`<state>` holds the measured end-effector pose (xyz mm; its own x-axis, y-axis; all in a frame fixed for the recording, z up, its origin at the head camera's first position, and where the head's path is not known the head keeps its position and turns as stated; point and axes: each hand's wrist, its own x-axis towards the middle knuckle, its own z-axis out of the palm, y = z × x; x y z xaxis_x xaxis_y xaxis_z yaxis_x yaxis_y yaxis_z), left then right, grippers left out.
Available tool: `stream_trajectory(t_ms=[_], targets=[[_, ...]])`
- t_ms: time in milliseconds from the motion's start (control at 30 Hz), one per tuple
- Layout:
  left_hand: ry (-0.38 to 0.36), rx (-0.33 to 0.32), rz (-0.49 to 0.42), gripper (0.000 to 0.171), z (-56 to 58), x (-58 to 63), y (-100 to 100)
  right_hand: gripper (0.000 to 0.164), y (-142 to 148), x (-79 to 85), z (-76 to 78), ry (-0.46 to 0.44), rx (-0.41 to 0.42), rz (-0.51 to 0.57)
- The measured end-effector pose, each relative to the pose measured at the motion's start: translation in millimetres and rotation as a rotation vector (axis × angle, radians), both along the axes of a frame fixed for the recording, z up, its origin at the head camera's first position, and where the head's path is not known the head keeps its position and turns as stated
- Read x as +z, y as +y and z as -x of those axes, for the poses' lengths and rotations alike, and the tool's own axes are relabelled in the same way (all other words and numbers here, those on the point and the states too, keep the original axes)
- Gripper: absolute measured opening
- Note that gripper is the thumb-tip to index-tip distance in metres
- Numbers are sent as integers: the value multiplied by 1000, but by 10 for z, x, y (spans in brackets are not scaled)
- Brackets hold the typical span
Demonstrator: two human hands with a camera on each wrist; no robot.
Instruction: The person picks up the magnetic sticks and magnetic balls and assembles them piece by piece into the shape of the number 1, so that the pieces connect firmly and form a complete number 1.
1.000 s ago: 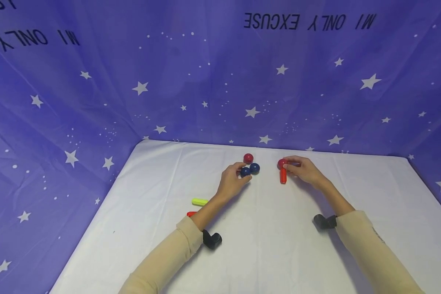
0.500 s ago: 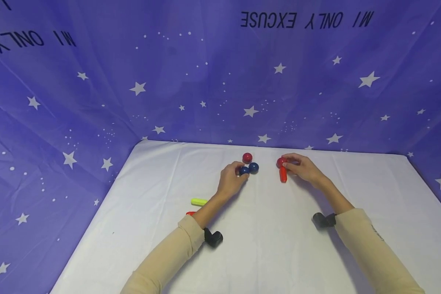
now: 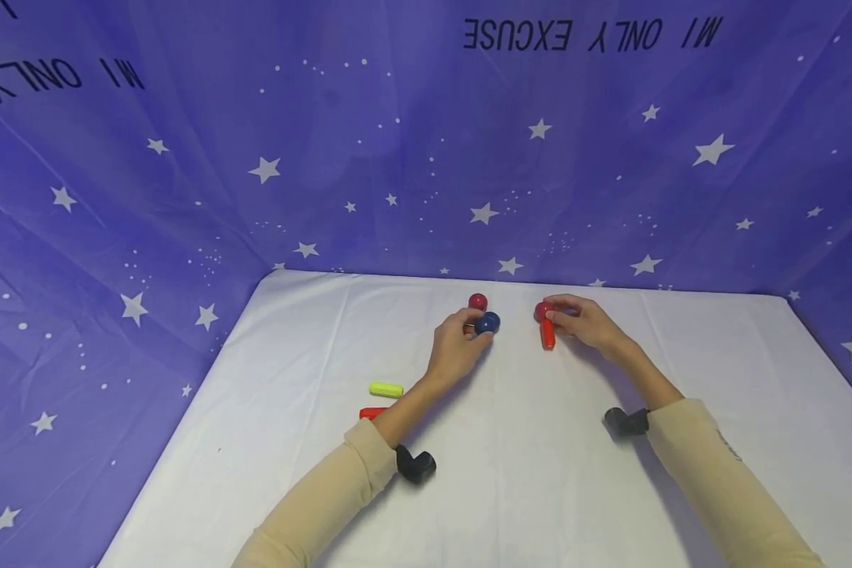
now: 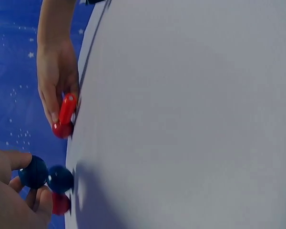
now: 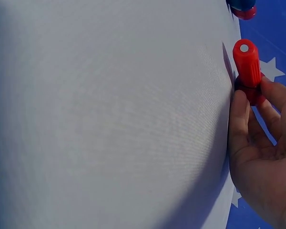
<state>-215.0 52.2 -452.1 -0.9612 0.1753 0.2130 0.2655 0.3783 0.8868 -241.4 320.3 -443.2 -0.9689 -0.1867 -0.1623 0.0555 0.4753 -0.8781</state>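
Basically, both hands are busy, each pinching a ball near the far edge of the table (image 3: 525, 481). Left hand (image 3: 456, 345): fingers bent, thumb and fingertips parted just enough to hold a blue ball (image 4: 33, 172) between them. Second blue ball (image 4: 61, 180) right next to it; left wrist view has the two edge to edge, can't tell if they touch. Head view has blue overlapping there, so no help. Loose red ball (image 3: 478, 301) just beyond the left fingers, near the table's back edge.

Right hand (image 3: 591, 326): fingers curled, thumb and fingertips closed on the held red ball (image 3: 543, 312). Red rod (image 3: 547, 335) sticks out of that ball, end-on, pointing back toward the person; pale round spot on its free end in right wrist view. Can't tell if ball and rod rest on the cloth or sit slightly above. Hands well apart.

Other rods lie beside the left forearm: yellow rod (image 3: 386, 390) and, nearer the person, a spare red rod (image 3: 373, 413), partly hidden by the arm. Beige sleeves (image 3: 319, 505), one black wrist mount (image 3: 416, 467) at each cuff. Starry purple cloth (image 3: 397, 158) behind.
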Motion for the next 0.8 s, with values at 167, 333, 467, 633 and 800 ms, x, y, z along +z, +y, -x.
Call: stream_trajectory(t_ms=[167,333,467,633,800], targets=[[-10,-62,5,34,-81,28,139,50,83,-167,102,1,-17,-8],[-34,-139,19,35,-173,-10,299,50,88,-167,91,2,-18,7],[-47,-175,-12,33,-209,-39,437,49,92,-172,87,11,-17,11],[-75,-191,-43,30,-226,-80,574,48,86,-171,88,26,-19,14],[-87,-183,-30,29,-229,-132,649,49,66,-162,89,33,-3,43]])
